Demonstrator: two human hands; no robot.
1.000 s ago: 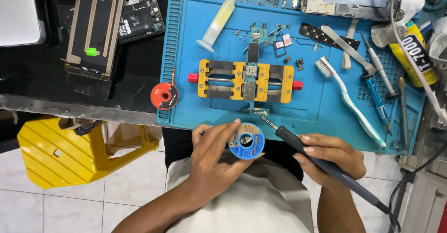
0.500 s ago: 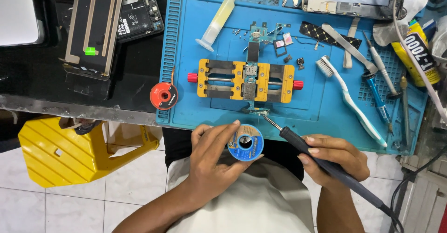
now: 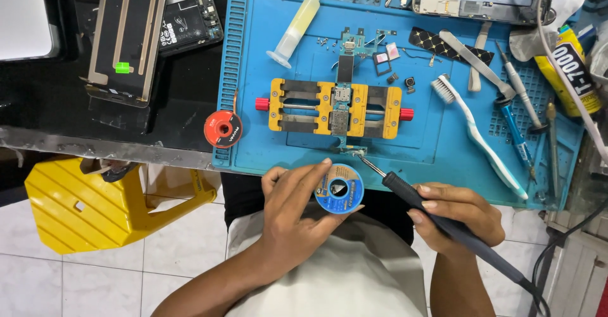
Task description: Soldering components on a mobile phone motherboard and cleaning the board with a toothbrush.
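At the near edge of the blue silicone surface [image 3: 443, 146], the left hand [image 3: 297, 212] is pinching a round blue wick spool [image 3: 339, 188]; the right hand [image 3: 459, 215], grip closed, is angling a black soldering iron [image 3: 430, 212] up-left toward the yellow clamp's circuit board [image 3: 340, 111].

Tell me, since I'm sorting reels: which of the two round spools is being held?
The blue spool, gripped in the left hand. The red spool lies untouched at the mat's left edge.
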